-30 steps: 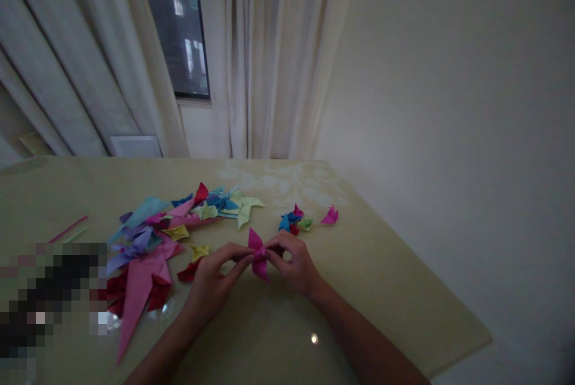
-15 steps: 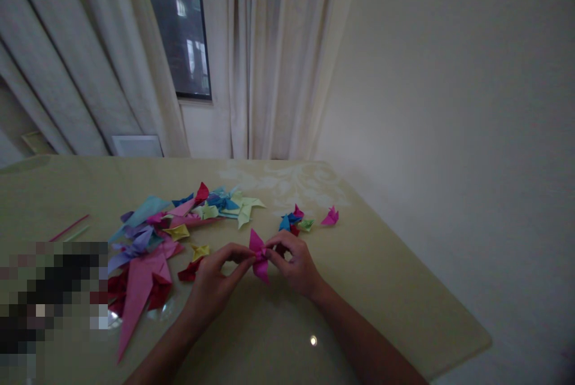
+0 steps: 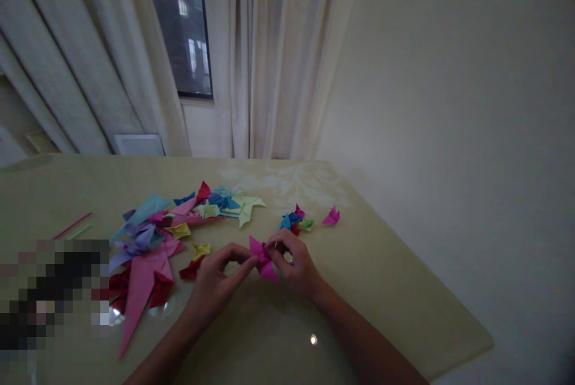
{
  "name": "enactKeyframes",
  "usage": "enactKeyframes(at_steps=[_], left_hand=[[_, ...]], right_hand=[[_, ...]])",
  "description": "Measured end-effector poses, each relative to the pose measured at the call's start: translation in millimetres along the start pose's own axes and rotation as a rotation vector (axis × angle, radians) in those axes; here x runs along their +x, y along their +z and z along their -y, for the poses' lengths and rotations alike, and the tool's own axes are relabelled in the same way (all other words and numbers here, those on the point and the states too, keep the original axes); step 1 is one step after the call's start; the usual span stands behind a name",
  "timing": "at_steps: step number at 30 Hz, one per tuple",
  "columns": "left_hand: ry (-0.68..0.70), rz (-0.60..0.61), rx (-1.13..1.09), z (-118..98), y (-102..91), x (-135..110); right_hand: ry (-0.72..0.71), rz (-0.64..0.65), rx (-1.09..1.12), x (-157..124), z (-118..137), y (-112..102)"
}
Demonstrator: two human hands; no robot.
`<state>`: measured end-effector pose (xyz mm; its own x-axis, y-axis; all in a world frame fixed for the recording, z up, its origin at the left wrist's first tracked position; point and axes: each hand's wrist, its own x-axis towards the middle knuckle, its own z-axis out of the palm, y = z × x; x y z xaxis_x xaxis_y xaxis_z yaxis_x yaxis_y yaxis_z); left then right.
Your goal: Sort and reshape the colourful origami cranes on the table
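A small magenta folded paper piece [image 3: 264,260] is held just above the table [image 3: 404,307] between both my hands. My left hand [image 3: 214,285] pinches its left side with thumb and fingertips. My right hand [image 3: 294,265] grips its right side, fingers curled round it. The piece is tilted, one point up to the left and one down to the right. A pile of folded paper shapes [image 3: 157,235] in pink, purple, blue, green, yellow and red lies to the left of my hands.
A small cluster of blue, red and green folded pieces [image 3: 294,221] and a lone magenta piece [image 3: 331,216] lie beyond my hands. Thin pink and green strips [image 3: 72,226] lie far left. A blurred patch covers the left near corner. Curtains and a dark window stand behind the table.
The magenta piece has tilted clockwise between my fingers, its lower point swinging right. Both hands stay in nearly the same spot.
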<state>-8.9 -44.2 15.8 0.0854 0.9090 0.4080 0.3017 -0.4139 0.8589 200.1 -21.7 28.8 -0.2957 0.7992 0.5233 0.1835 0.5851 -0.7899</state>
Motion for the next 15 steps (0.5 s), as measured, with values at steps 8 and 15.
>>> enactKeyframes(at_steps=[8, 15], left_hand=[[0.01, -0.031, -0.03, -2.4, 1.2, 2.0], [0.033, -0.125, 0.343, 3.7, -16.7, 8.7]], right_hand=[[0.094, 0.07, 0.044, -0.9, -6.5, 0.5], [0.043, -0.022, -0.084, 8.5, -1.0, -18.0]])
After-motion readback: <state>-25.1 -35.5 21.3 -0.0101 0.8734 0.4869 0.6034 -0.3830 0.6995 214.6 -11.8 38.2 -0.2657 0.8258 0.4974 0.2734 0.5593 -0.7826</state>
